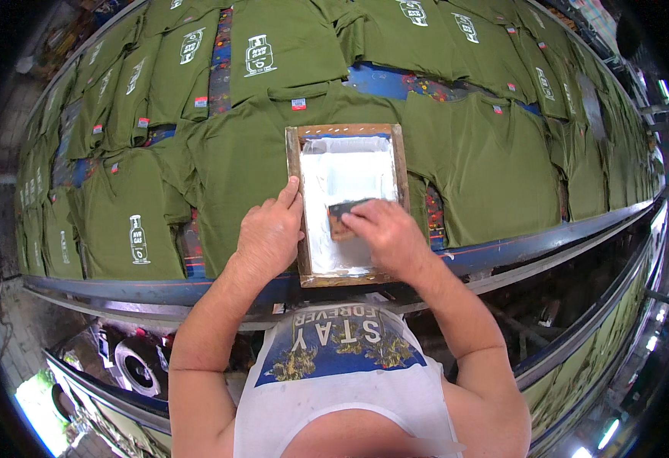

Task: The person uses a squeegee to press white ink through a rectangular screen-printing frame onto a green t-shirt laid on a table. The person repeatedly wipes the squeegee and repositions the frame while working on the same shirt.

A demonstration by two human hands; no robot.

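Two bare hands are at work over a wooden frame (346,130), which lies on a green shirt (231,156) near the close edge of the long table (376,79). From where I stand, the right hand (388,233) has its thumb and fingers pinched on a small squeegee (340,227), dark along the top and brown below. That squeegee is inside the frame, about halfway down, over the mesh (349,164), which is smeared white. The left hand (269,233) rests against the frame's left bar, forefinger pointing up along it; its lower fingers are partly hidden, so I cannot tell whether they close around the wood. More green shirts lie in rows all about, several bearing a white bottle print (139,240). The person wears a white tank top (349,393) with a blue panel.
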